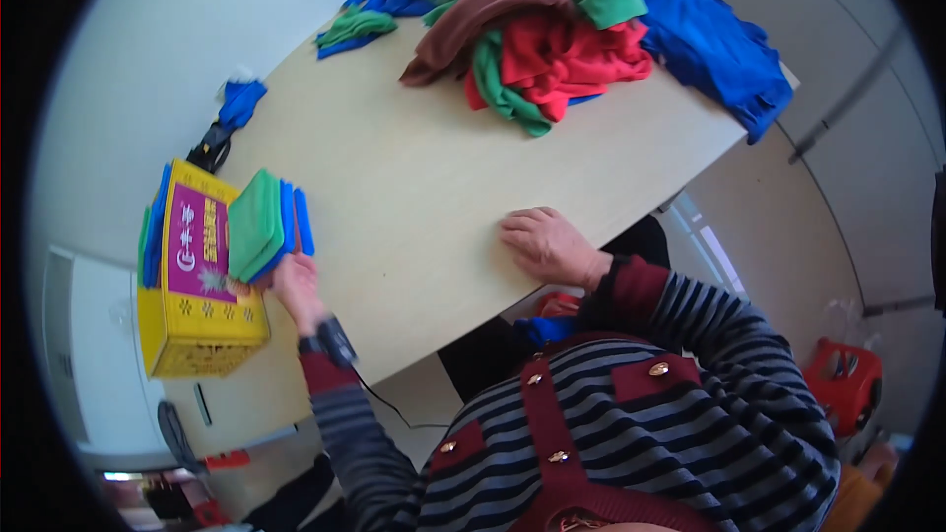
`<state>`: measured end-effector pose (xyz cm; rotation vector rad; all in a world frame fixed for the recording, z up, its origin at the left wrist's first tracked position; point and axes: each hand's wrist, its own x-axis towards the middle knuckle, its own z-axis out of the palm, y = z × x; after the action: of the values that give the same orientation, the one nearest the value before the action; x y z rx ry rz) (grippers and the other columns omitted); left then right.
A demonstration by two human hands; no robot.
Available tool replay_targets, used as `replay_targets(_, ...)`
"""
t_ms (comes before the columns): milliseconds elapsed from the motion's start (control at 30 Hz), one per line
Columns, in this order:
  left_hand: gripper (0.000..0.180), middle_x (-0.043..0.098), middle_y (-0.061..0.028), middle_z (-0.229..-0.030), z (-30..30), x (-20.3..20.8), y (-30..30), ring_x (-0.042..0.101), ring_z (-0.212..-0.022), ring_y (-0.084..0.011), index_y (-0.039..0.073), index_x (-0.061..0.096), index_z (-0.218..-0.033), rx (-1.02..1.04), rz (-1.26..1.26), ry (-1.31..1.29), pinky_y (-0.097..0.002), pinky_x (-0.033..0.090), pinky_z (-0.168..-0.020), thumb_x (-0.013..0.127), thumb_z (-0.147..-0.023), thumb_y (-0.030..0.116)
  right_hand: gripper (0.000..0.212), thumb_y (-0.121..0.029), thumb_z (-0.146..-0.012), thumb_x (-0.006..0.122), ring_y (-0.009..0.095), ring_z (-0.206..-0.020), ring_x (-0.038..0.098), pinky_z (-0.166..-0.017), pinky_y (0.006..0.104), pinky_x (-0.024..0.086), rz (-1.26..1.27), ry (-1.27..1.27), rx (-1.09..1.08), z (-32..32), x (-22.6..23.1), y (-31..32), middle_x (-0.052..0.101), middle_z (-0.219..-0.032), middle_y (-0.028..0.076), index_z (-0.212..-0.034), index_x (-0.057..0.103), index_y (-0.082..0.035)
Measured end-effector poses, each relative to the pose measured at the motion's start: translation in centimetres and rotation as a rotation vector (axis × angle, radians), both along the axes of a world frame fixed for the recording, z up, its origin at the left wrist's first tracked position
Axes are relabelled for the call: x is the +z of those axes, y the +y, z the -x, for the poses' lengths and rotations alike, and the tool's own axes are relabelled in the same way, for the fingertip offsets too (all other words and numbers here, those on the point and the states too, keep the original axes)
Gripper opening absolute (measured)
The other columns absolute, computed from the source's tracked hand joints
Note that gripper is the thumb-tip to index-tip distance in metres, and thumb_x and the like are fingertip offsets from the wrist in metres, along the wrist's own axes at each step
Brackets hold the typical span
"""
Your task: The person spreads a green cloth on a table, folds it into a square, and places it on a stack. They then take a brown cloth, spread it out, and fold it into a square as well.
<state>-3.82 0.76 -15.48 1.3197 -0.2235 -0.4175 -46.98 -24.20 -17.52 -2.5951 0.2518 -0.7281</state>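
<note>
At the left side of the table, my left hand [297,288] is closed around the lower end of a stack of folded cloths [254,227], green and blue. The cloths are pressed up against the side of a yellow and purple cardboard box [197,246], and some fingers are hidden behind them. My right hand [554,244] rests palm down near the table's front edge, holding nothing, its fingers laid on the surface. More folded cloths [153,236], green and blue, show at the box's far side.
A loose heap of red, green, brown and blue cloths [572,49] lies at the back of the table [414,187], with a blue cloth [709,49] hanging over the right edge. Behind the box are a black cable [209,150] and a small blue cloth [239,103]. A red plastic stool [845,384] stands at right.
</note>
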Motion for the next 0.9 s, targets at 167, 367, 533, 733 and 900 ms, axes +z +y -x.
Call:
replay_targets(167,0.017,0.06,-0.001,-0.076,19.3,0.9,-2.6,0.055,-0.067,-0.0076,0.007,0.058,-0.087,-0.313,-0.324,-0.198,-0.0209,0.044,-0.06,0.058,-0.101,0.017,0.019,-0.024,-0.089,0.068,0.036,-0.074,0.065,-0.067,0.0441,0.053,-0.199,-0.467,-0.387,1.9,5.6,-15.7,0.067,-0.084,0.018,-0.093,0.07,-0.006)
replay_targets(367,0.009,0.059,0.0012,-0.077,24.3,-4.2,-2.7,0.052,-0.067,-0.0053,0.004,0.062,-0.09,-0.131,-0.357,-0.391,-0.021,0.044,-0.061,0.06,-0.097,0.01,0.027,-0.029,-0.09,0.069,0.02,-0.081,0.069,-0.071,0.0359,0.056,-0.875,-0.569,-0.682,5.2,11.6,-33.8,0.071,-0.089,0.009,-0.101,0.07,-0.004)
replay_targets(533,0.006,0.061,0.0009,-0.079,23.3,-4.4,-2.5,0.055,-0.071,-0.0062,0.003,0.064,-0.09,-0.1,-0.416,-0.455,-0.0232,0.047,-0.064,0.062,-0.095,0.007,0.026,-0.023,-0.089,0.068,0.022,-0.081,0.071,-0.071,0.035,0.058,0.063,0.07,-0.715,2.7,10.9,-37.1,0.071,-0.095,0.014,-0.109,0.067,-0.006)
replay_targets(733,0.012,0.069,-0.0169,-0.089,24.1,-5.4,-2.1,0.068,-0.078,-0.0309,0.004,0.069,-0.099,0.017,-0.544,-0.72,-0.0379,0.054,-0.071,0.065,-0.092,0.013,0.032,-0.025,-0.092,0.063,0.025,-0.09,0.067,-0.079,0.037,0.054,0.307,0.088,-0.594,4.4,10.7,-41.4,0.067,-0.104,0.016,-0.115,0.064,-0.003)
replay_targets(900,0.007,0.066,-0.0153,-0.08,25.0,-3.8,-2.1,0.066,-0.074,-0.0324,0.006,0.066,-0.09,0.038,-0.503,-0.749,-0.0393,0.052,-0.067,0.063,-0.089,0.012,0.037,-0.028,-0.095,0.059,0.028,-0.099,0.063,-0.086,0.0387,0.051,0.221,-0.013,-0.606,6.9,15.9,-43.4,0.064,-0.112,0.019,-0.12,0.061,0.0)
